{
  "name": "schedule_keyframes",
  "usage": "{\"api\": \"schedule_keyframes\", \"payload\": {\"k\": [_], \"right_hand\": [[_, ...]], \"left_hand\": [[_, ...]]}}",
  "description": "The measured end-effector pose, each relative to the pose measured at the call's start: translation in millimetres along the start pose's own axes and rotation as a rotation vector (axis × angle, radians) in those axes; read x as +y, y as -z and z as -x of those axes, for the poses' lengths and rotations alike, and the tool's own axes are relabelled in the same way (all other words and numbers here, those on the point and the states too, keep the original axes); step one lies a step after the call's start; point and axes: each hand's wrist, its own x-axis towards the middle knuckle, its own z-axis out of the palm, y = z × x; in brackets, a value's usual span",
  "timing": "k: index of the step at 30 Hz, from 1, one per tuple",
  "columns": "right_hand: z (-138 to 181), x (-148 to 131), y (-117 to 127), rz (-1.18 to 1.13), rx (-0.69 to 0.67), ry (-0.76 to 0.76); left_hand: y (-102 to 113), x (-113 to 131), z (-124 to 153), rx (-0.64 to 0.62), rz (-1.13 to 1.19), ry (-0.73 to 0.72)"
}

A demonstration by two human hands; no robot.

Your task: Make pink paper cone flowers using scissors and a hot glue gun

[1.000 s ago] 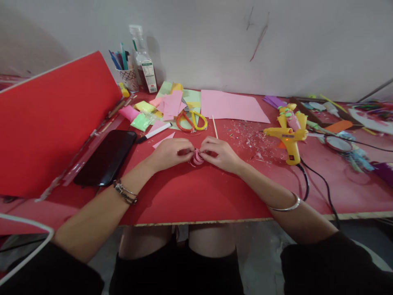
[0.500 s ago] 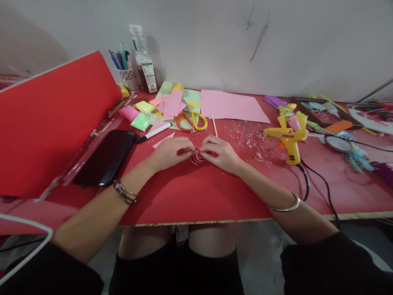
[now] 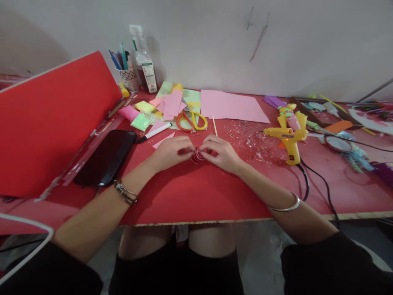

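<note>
The glass bottle [image 3: 140,55] bears a green-and-white label [image 3: 149,73], too small to read. The left hand [image 3: 171,153] and right hand [image 3: 222,155] pinch a pink coiled strip [image 3: 198,155] between them over the worktop [image 3: 196,200], its loops more separated than a second ago. The yellow glue gun's [image 3: 289,143] lettering [image 3: 287,135] is illegible.

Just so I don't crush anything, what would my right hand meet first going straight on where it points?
Likely the left hand first, just past the pink curled strip that your right hand pinches; depth is unclear.
</note>
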Motion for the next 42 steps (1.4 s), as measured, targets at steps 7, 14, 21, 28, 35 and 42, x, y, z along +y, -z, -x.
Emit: {"api": "schedule_keyframes", "payload": {"k": [7,14,21,28,35,42], "right_hand": [[-1.4,0.0,0.4,-0.020,0.019,-0.004],[-2.3,-1.7,1.6,-0.022,0.032,-0.011],[-2.3,-1.4,0.5,-0.028,0.035,-0.007],[-2.5,-2.1,1.5,-0.033,0.035,-0.029],[-2.3,-2.9,1.5,-0.031,0.043,-0.031],[-2.4,-3.4,1.5,-0.016,0.037,-0.018]], "left_hand": [[-4.3,-1.8,0.9,0.024,-0.016,0.031],[-1.1,3.8,0.0,0.084,-0.005,0.061],[0.2,4.8,-0.3,0.086,0.012,0.073],[0.9,5.8,-0.9,0.096,0.042,0.074],[1.2,5.9,-0.9,0.076,0.005,0.066],[0.7,3.4,-0.6,0.053,0.019,0.052]]}}
